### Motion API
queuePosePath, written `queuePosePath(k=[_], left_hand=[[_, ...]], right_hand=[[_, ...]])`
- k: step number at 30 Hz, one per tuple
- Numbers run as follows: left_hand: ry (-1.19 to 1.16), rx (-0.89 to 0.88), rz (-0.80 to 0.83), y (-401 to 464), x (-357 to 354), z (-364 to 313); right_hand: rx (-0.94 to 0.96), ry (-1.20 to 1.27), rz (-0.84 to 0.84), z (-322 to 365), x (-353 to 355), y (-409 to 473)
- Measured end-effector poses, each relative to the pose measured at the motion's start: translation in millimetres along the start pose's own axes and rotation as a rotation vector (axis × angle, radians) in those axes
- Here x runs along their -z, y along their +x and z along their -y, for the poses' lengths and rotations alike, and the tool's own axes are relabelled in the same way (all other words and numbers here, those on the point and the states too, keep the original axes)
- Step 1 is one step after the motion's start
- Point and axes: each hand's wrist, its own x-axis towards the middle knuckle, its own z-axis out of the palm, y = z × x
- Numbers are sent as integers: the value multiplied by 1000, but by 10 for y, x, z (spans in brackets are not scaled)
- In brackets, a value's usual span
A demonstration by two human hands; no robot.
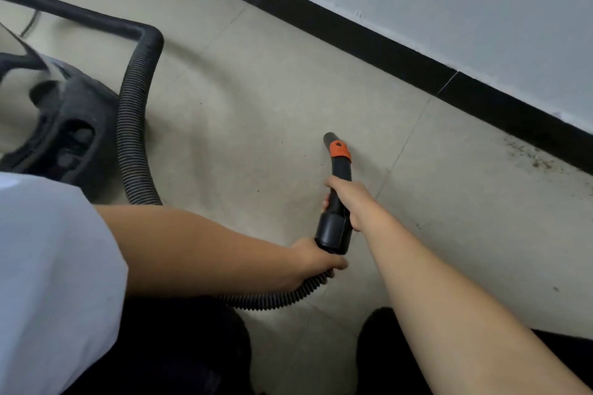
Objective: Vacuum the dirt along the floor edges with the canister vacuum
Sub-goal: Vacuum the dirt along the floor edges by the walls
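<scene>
At far left the canister vacuum (64, 125) is seen on the tiled floor (256, 106), its ribbed hose (134, 125) looping forward. The hose end is gripped by the left hand (316, 261); the black nozzle wand (337, 189) is clasped by the right hand (351, 199). Dirt (532, 154) lies by the black skirting (417, 58), at right.

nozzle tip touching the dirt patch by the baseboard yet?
Apart. The head view shows the nozzle tip over bare tile, with open floor between it and the dirt patch against the baseboard.
</scene>
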Motion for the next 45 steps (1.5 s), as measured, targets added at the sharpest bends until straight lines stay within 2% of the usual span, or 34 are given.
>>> queuePosePath(k=[4, 8, 13, 18, 23, 29, 38, 45], left_hand=[[-20, -9, -12, -6, 2, 68], [45, -85, 17, 104, -262, -11], [177, -190, 222, 269, -755, -352], [331, -208, 397, 237, -888, -841], [354, -224, 343, 342, -876, -1109], [478, -120, 325, 432, -1161, -844], [563, -106, 241, 567, -2235, -1030], [560, -98, 183, 729, -3119, -917]], right_hand=[[6, 14, 8, -50, -57, -4], [35, 69, -160, -61, 309, -41], [66, 188, -438, 2, 1124, -222], [67, 293, -574, 276, 1540, -423], [61, 373, -548, 459, 1619, -275], [-40, 456, -443, -57, 1856, -178], [-17, 550, -424, -186, 2915, -296], [7, 499, -431, -463, 3692, -400]])
